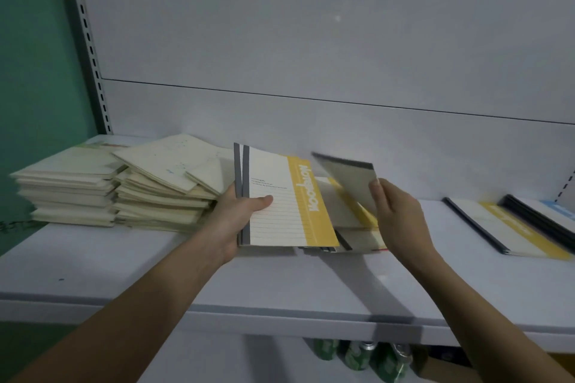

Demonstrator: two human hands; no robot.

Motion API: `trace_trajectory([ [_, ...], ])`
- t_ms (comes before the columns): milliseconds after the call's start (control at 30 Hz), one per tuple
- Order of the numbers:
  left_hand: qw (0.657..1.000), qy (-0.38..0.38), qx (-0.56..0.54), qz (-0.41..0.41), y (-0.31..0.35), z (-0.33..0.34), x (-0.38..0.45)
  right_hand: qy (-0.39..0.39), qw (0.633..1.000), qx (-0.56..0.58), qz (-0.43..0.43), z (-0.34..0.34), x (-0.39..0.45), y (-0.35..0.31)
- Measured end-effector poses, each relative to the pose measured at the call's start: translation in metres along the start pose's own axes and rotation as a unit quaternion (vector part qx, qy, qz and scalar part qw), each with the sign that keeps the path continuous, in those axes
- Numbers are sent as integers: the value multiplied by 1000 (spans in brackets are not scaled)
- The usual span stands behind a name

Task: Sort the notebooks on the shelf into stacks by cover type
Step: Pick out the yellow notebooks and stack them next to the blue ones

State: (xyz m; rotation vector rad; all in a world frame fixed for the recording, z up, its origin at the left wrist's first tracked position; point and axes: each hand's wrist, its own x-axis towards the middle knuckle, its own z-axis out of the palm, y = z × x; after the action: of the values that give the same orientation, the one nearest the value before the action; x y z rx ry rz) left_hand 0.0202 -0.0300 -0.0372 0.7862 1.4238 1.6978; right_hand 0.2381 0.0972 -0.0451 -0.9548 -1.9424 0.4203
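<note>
Left grip holds yellow-banded notebooks — grey spines.

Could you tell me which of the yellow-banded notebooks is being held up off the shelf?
The one in the left hand: the notebook with grey spine, tilted up. The others lie flat on the shelf.

Head-worn view, forward and down, close over shelf
</note>
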Motion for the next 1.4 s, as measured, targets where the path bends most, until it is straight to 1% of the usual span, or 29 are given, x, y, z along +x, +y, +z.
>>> trace_trajectory([
  [67,1000,-10,6,-3,-4,6,-2,43,997,57,-12,3,-10,-16],
  [100,1000,-17,13,-4,-6,10,-4,52,996,63,-28,5,-17,-23],
  [167,999,-25,25,-2,-11,20,-6,42,995,34,-79,12,-33,-34],
  [233,999,-29,19,-2,-12,31,-8,3,989,-29,-147,20,-46,-38],
  [333,998,-61,-24,-25,-13,43,-8,-62,964,-108,-237,29,-63,-32],
  [433,998,-63,-23,-16,-19,50,-7,-130,954,-104,-248,24,-70,-24],
  [500,998,-53,-14,-12,-25,53,-6,-146,959,-88,-226,13,-69,-22],
  [567,999,-43,-19,-9,-28,59,-5,-94,977,-84,-174,3,-63,-15],
  [633,999,-43,-29,-2,-26,68,-5,-30,995,-64,-74,-8,-54,-7],
  [667,999,-45,-29,2,-25,72,-5,-23,999,-28,-8,-16,-50,-4],
  [700,998,-48,-28,5,-25,77,-5,-34,997,27,61,-22,-46,-1],
  [767,999,-48,-23,9,-25,89,-4,-85,969,154,175,-35,-42,5],
  [833,999,-44,-14,8,-28,104,-1,-113,926,273,235,-43,-42,16],
  [900,999,-38,-4,-4,-35,124,3,-113,889,345,278,-51,-41,34],
  [1000,999,-24,8,-33,-51,165,9,-95,869,371,314,-71,-38,69],
  [1067,998,-29,18,-44,-63,200,10,-85,871,355,329,-90,-34,97],
  [1167,998,-34,17,-59,-80,261,12,-91,892,306,319,-125,-26,149],
  [1300,993,-40,18,-108,-104,337,16,-87,923,240,286,-175,-19,205],
  [1367,994,-27,29,-102,-115,374,23,-72,938,185,286,-194,-7,234],
  [1400,995,-7,33,-90,-119,389,30,-66,948,149,273,-201,2,247],
])
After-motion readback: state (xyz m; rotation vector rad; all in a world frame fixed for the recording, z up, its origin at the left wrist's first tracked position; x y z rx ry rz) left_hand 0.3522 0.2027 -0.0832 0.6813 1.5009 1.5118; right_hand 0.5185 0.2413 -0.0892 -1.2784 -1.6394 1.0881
